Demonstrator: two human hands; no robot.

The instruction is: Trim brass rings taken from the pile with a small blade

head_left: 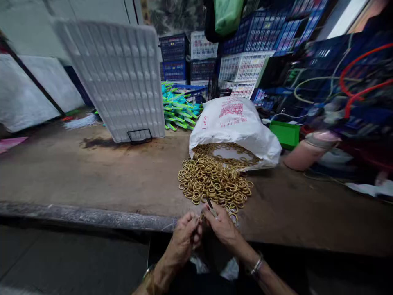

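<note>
Above the table's front edge, my left hand (186,234) is closed, its thumb and fingertips pinching what looks like a gold-coloured ring, mostly hidden by the fingers. My right hand (223,227) meets it there, wrapped round a small thin-bladed tool (210,205) whose dark tip points up and away; its exact kind is unclear. Just beyond both hands lies a heap of gold-coloured rings (211,182). They spill from the mouth of a white plastic sack (227,121) with red print, lying on its side, and more rings show inside it.
The brown table (123,176) has a worn front edge. A ribbed translucent panel (116,78) stands upright in a black wire holder (139,136). Behind are green-and-blue pieces (178,108) and stacked crates (175,59). Right of the sack sit a green tray (285,134) and a pinkish bottle (307,151).
</note>
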